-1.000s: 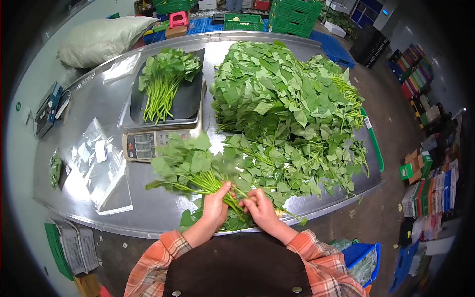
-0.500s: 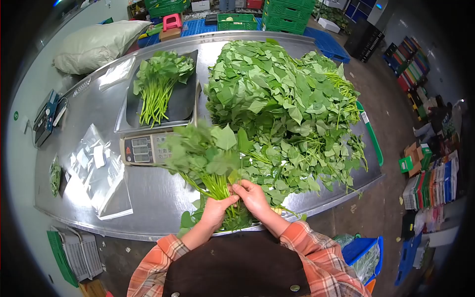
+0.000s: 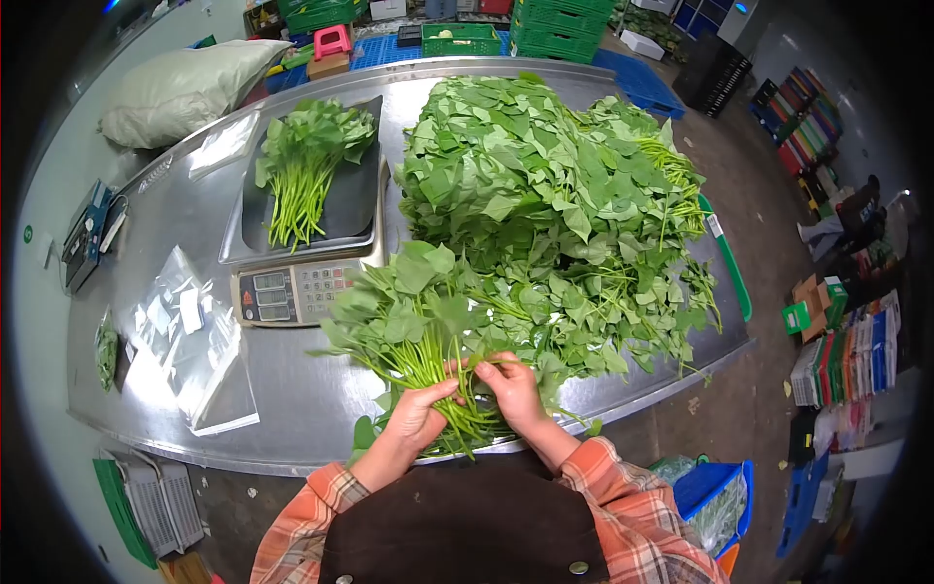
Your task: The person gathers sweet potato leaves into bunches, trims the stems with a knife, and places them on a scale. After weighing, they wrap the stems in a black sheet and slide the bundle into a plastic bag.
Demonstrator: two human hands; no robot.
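My left hand [image 3: 416, 420] is closed around the stems of a bunch of leafy greens [image 3: 404, 336], held above the table's front edge with its leaves pointing away from me. Close beside it, my right hand [image 3: 516, 394] pinches a thin green stem at the bunch's right side. Beyond them to the left stands a digital scale [image 3: 316, 304], its dark tray bearing another bunch of greens [image 3: 300, 195], stems toward me. A large heap of the same greens [image 3: 525, 185] covers the right part of the table, with loose stems spilling forward to my right hand.
Clear plastic bags [image 3: 209, 365] lie on the metal table [image 3: 311, 419] at left, near a small wrapped bunch [image 3: 107, 346]. A white sack [image 3: 185, 92] and green crates [image 3: 555, 34] stand behind. At lower right is a blue crate [image 3: 710, 487]; a person [image 3: 856, 214] is at far right.
The held bunch has tilted lower and its stems have fanned out, uncovering the scale's keypad. My right hand has shifted slightly right, away from my left hand.
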